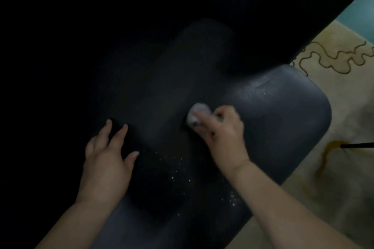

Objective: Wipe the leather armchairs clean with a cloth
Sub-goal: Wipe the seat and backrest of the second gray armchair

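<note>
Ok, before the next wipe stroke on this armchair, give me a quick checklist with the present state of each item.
1. Cloth held in the right hand: ok, fingers curled round it.
2. Cloth touching the armchair: ok, it looks pressed on the leather, though motion blur softens this.
3. Left hand clear of the wiping path: ok, open and off to the left of the cloth.
4. White specks gone from the leather: not ok, they lie below the cloth.
5. Dark upper part of the chair clean: cannot tell, too dim.

Black armchair [273,107], pale grey cloth [197,114]
</note>
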A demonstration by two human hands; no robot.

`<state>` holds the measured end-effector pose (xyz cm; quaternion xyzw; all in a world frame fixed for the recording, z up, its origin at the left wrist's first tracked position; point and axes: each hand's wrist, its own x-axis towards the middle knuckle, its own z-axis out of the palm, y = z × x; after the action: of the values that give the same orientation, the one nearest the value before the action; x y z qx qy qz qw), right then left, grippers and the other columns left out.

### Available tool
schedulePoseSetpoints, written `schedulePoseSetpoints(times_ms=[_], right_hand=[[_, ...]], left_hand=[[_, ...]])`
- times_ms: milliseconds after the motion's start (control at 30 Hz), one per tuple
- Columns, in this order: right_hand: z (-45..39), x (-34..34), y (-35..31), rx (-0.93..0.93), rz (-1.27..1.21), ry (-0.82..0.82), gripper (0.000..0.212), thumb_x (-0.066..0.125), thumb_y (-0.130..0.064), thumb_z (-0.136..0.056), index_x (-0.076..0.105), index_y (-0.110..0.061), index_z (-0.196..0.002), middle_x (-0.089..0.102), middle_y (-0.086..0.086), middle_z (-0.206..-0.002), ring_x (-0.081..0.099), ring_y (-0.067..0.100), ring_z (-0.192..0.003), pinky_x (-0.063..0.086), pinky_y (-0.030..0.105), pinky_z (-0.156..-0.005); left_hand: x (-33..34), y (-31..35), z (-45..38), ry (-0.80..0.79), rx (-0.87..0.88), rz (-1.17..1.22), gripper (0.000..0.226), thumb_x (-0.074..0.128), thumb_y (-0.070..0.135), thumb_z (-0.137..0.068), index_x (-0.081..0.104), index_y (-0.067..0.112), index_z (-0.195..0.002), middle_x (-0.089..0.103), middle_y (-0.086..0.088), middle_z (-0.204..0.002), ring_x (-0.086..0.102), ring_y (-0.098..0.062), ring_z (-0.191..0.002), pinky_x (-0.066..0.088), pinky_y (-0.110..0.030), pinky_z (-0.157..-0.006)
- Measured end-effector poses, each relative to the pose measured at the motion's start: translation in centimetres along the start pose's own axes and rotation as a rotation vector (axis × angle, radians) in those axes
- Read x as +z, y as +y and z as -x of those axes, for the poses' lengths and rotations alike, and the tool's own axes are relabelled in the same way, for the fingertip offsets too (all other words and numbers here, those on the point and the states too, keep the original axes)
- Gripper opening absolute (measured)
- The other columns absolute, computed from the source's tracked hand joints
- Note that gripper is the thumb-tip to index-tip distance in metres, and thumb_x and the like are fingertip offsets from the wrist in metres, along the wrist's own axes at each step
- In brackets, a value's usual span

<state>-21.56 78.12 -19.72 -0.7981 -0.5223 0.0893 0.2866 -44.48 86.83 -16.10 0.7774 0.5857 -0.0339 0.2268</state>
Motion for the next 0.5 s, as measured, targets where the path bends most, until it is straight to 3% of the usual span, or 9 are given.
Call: schedulePoseSetpoints(times_ms=[100,167,233,300,367,433,500], right_hand=[[-0.3,1.0,0.6,0.179,0.106,0.174,0.02,0.071,-0.035,-0.081,0.064,-0.022,-0.094,0.048,0.0,-0.095,0.05,0.01,-0.085,0.045,0.024,-0.074],[1.4,3.5,-2.4,0.203,-0.03,0.081,0.017,0.072,-0.032,-0.076,0.066,-0.025,-0.09,0.05,0.003,-0.095,0.052,0.014,-0.084,0.05,0.028,-0.078],[4.1,5.6,-6.9,0.062,-0.146,0.016,0.013,0.069,-0.037,-0.075,0.067,-0.032,-0.087,0.055,0.007,-0.096,0.057,0.02,-0.086,0.053,0.038,-0.077],[5.8,5.7,-9.6,-0.181,-0.154,-0.112,0.026,0.065,-0.037,-0.078,0.07,-0.034,-0.103,0.055,0.008,-0.097,0.055,0.025,-0.085,0.047,0.036,-0.072],[4.7,4.6,-8.4,-0.195,-0.131,-0.115,0.03,0.075,-0.03,-0.075,0.072,-0.03,-0.105,0.056,0.012,-0.09,0.055,0.03,-0.075,0.049,0.036,-0.063],[3.0,3.7,-6.1,-0.095,-0.083,-0.014,0.025,0.076,-0.028,-0.078,0.073,-0.027,-0.103,0.055,0.015,-0.089,0.054,0.032,-0.075,0.049,0.039,-0.062],[2.6,3.2,-4.8,0.148,-0.103,0.001,0.025,0.065,-0.029,-0.085,0.068,-0.03,-0.11,0.054,0.015,-0.1,0.051,0.031,-0.09,0.047,0.044,-0.076]], left_hand=[[0.2,-1.1,1.3,-0.011,0.0,-0.015,0.069,0.071,0.024,-0.082,0.04,0.019,-0.143,0.021,-0.007,-0.156,0.023,-0.033,-0.136,0.024,-0.041,-0.111],[0.5,-1.4,2.2,-0.011,0.002,-0.009,0.071,0.073,0.021,-0.08,0.041,0.017,-0.143,0.024,-0.01,-0.155,0.025,-0.035,-0.134,0.025,-0.041,-0.112],[0.8,-1.6,3.0,-0.015,0.0,-0.003,0.072,0.075,0.018,-0.078,0.043,0.016,-0.142,0.025,-0.011,-0.154,0.027,-0.036,-0.133,0.025,-0.041,-0.112],[1.0,-1.7,3.8,-0.021,0.0,0.009,0.072,0.075,0.018,-0.077,0.043,0.017,-0.142,0.024,-0.01,-0.155,0.026,-0.035,-0.134,0.024,-0.041,-0.112],[1.1,-2.0,4.4,-0.015,0.025,0.02,0.074,0.076,0.023,-0.076,0.043,0.019,-0.142,0.024,-0.009,-0.155,0.025,-0.032,-0.134,0.023,-0.038,-0.112],[1.2,-2.3,4.9,-0.028,0.062,0.007,0.077,0.076,0.03,-0.076,0.039,0.023,-0.143,0.02,-0.005,-0.156,0.021,-0.027,-0.135,0.021,-0.033,-0.112],[1.3,-2.8,5.4,-0.046,0.09,0.005,0.082,0.077,0.035,-0.075,0.035,0.027,-0.145,0.016,0.0,-0.158,0.016,-0.022,-0.136,0.019,-0.03,-0.112]])
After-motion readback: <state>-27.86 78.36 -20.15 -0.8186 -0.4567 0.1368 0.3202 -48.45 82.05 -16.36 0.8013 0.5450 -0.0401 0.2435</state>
